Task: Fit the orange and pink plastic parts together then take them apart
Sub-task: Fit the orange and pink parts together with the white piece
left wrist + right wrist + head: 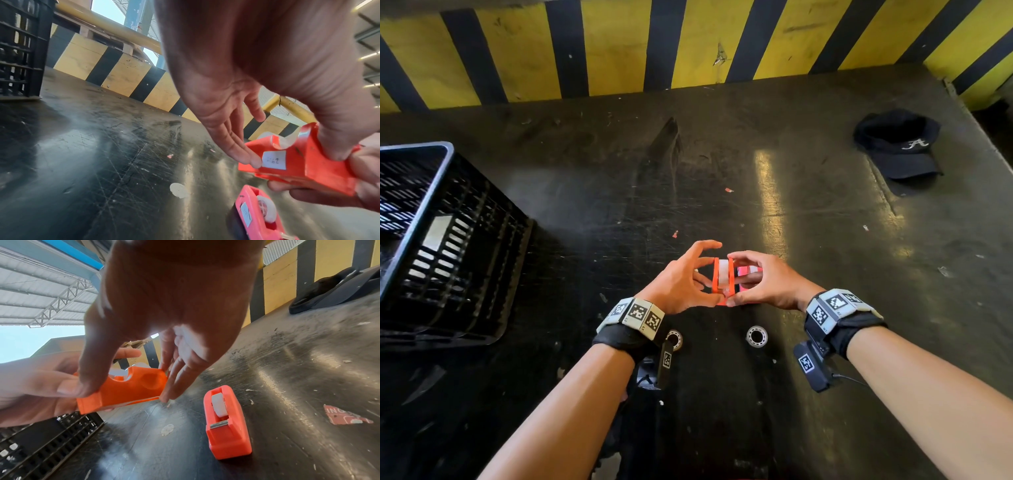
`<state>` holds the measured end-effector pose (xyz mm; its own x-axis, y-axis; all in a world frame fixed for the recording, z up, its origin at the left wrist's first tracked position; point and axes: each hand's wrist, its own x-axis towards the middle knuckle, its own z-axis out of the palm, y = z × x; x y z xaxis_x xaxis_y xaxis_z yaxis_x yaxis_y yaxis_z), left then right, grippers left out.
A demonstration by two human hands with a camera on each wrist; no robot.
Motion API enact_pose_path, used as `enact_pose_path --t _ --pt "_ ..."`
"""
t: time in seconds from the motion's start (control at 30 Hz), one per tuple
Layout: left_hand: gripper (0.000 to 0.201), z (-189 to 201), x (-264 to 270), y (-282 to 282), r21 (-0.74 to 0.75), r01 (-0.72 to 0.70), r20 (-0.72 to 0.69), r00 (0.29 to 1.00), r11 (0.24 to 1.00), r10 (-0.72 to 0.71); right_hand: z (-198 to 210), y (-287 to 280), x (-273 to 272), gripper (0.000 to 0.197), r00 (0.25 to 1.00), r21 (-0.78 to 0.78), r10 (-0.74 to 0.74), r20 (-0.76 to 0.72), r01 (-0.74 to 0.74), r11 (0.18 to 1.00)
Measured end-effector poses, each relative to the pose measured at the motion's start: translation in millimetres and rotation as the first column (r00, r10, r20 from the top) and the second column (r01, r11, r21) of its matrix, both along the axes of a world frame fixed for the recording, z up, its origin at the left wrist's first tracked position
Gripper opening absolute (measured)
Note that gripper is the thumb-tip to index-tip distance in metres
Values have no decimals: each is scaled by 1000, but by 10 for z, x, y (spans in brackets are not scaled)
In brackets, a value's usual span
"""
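Observation:
The orange part (722, 279) is a small tape dispenser with a white roll, held just above the dark table. My left hand (705, 274) pinches its left side between thumb and fingers. My right hand (738, 279) pinches its right side the same way. In the left wrist view the orange part (298, 162) carries a white label, with my fingers (236, 146) on it. The pink part (748, 272), a like dispenser, stands on the table behind my right hand, apart from the orange one. It shows whole in the right wrist view (226, 421).
A black slatted crate (448, 240) stands at the left. A black cap (900, 147) lies at the far right. Two small metal rings (756, 335) (675, 339) lie near my wrists. A yellow and black striped wall (688, 44) closes the table's far side.

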<state>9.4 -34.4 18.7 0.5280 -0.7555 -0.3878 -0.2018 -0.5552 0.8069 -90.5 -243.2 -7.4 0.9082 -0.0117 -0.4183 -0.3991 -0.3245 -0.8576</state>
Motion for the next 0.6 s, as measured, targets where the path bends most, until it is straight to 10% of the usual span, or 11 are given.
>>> enact_pose_path --t 0.6 --pt "127 -759 233 -216 267 -12 419 902 964 -104 -563 70 507 107 959 -715 277 -54 -231 660"
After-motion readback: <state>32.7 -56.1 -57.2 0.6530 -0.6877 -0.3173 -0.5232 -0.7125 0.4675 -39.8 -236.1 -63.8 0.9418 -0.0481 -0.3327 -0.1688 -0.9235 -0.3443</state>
